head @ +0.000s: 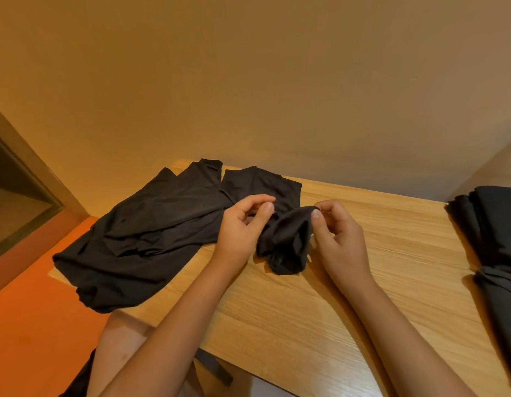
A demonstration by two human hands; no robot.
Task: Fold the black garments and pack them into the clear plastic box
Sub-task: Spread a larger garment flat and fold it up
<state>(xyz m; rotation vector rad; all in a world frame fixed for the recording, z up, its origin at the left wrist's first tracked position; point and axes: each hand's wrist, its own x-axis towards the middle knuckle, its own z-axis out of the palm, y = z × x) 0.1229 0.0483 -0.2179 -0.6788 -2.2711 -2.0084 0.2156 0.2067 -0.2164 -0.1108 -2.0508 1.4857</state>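
Head view: a light wooden surface [320, 296] with a straight grain fills the lower centre and right of the frame, set against a plain tan wall [248, 81]. At the middle of the frame both bare hands lift a small black fabric piece [285, 242], bunched and hanging so that its lower end touches the surface. The left hand [243, 224] pinches its upper left edge between thumb and fingers; much of that grip is hidden behind the hand itself. The right hand [337, 230] pinches the upper right corner between thumb and forefinger, the other fingers curled in.

To the left of centre lies a large crumpled pile of black garments [139, 239], spread loosely and drooping over the surface's left edge; how many pieces it holds is hard to tell, since the dark folds merge. At the right edge of the frame a stack of folded dark garments [489, 224] is cut off by the border. The clear plastic box does not show in this view. Lower left, an orange floor [34, 325] shows below the surface, and a dark opening sits at the far left.
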